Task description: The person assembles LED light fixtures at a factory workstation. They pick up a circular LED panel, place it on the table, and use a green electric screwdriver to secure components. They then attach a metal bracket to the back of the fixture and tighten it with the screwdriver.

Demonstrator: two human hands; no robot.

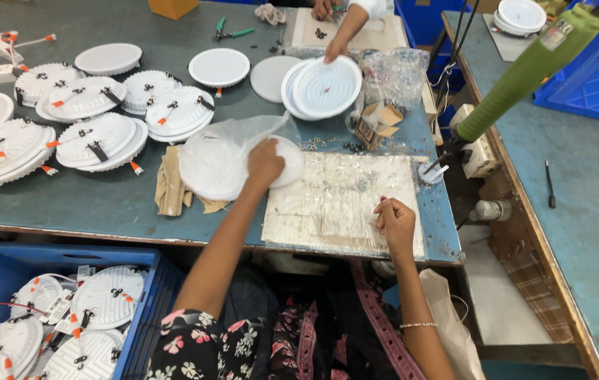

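Blue-green worktop everywhere, scuffed and crowded, with a second table off to the right behind a green-wrapped pole (518,77). On the main table (102,204) the left hand (265,163) lies flat, fingers spread, pressing on a round white lamp disc (225,169) that sits half inside a thin clear plastic bag (243,134); it's not gripping so much as holding it down. That disc is right at the left edge of a taped-over work mat (341,204), partly overlapping it, with some brown paper scraps (171,186) just beside it. The right hand (396,222) rests on the mat near its right edge, fingers curled in loosely; I can't tell if there's anything small pinched in them. Looks to me like the bagging or unbagging stage for this one disc, and whatever comes next would need the right hand to come over, since one flat palm can't manage floppy plastic alone. Up and to the left are stacks of the same discs (95,141) lying back-up with black clips and orange-tipped wires, and more fill a blue crate (3,271) below the table edge. Across the table another person's hand (334,49) touches a disc (326,88) lying there, with a small open cardboard box (377,123) nearby.
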